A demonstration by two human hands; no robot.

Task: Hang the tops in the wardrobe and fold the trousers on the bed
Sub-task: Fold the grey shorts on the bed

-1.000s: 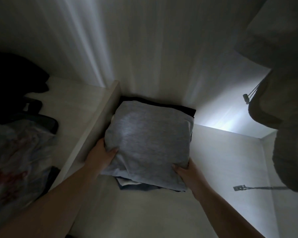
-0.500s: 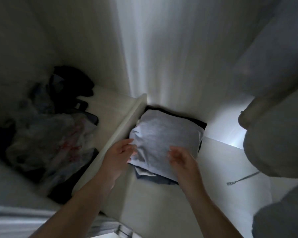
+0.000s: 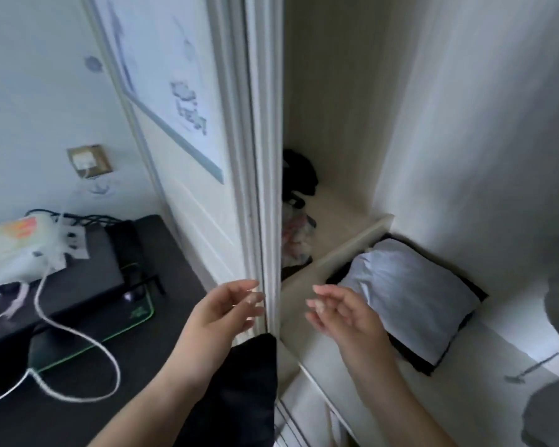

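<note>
Two bare forearms in view, no sleeves showing up to the frame edge. Left hand (image 3: 221, 309) and right hand (image 3: 342, 312): no gloves, no rings, no watch or wristband visible. Fingertips motion-blurred, so nail detail unreadable. Nothing else of the person's body or clothing clearly identifiable.

- A folded light-grey jersey garment (image 3: 410, 295) lies flat on top of a stack of darker folded clothes (image 3: 430, 362), on the pale wooden wardrobe shelf (image 3: 484, 359).
- The stack sits against the shelf's upright divider (image 3: 339, 253), in the right compartment.
</note>
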